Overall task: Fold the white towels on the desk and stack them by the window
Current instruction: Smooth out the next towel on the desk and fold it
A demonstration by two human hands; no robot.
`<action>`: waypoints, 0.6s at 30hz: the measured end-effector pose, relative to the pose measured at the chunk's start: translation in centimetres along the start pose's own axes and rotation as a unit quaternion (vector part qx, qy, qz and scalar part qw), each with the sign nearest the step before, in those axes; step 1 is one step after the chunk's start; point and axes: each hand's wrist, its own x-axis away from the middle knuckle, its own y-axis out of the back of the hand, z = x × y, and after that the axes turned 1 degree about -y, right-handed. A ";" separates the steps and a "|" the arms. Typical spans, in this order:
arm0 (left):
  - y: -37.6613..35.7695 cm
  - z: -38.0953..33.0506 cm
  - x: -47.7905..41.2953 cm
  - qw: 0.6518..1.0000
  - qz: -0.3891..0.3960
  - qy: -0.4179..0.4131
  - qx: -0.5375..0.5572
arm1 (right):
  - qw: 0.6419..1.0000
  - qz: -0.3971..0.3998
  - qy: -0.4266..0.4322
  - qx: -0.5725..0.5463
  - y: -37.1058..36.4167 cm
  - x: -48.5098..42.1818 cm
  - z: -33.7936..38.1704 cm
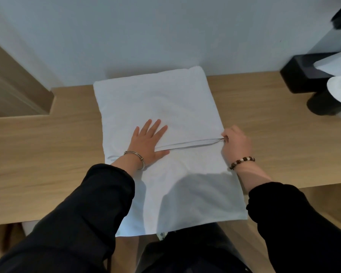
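A white towel [158, 107] lies spread on the wooden desk [47, 146], its far edge against the wall and its near end hanging over the desk's front edge. A folded-over layer ends in a hem that runs across the middle. My left hand [149, 141] lies flat on the towel with fingers straight, pressing it down at the hem's left end. At the towel's right side my right hand [235, 144] pinches the hem's right end.
A black tissue box [299, 73] with a white tissue sticking out stands at the desk's right rear. A dark cup with a white lining [331, 101] is in front of it. A step in the desk edge sits at the left [51, 99].
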 end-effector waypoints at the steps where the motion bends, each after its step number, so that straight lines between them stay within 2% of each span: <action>1: 0.0 -0.1 0.0 1.000 0.001 0.001 0.006 | 1.000 -0.007 -0.006 0.000 0.0 0.1 0.3; 3: 0.1 -0.2 0.1 1.000 0.006 0.002 0.020 | 0.999 -0.040 0.011 -0.004 0.2 0.1 1.4; 5: 0.2 -0.3 0.1 0.999 0.008 0.010 0.040 | 0.995 -0.051 0.086 -0.007 0.2 0.0 2.9; 7: 0.3 -0.4 0.1 0.999 0.010 0.015 0.045 | 0.986 0.007 0.167 0.006 -0.1 -0.2 4.5; 10: 0.4 -0.4 0.1 0.999 0.015 0.010 0.030 | 0.972 0.071 0.224 0.029 -1.0 -0.3 6.2; 16: 0.3 -0.4 0.2 1.000 0.018 0.009 0.003 | 0.946 -0.020 0.322 0.004 -0.5 -0.8 7.8; 18: 0.3 -0.5 0.2 1.000 0.018 0.006 -0.004 | 0.941 0.005 0.338 0.005 -0.8 0.0 6.6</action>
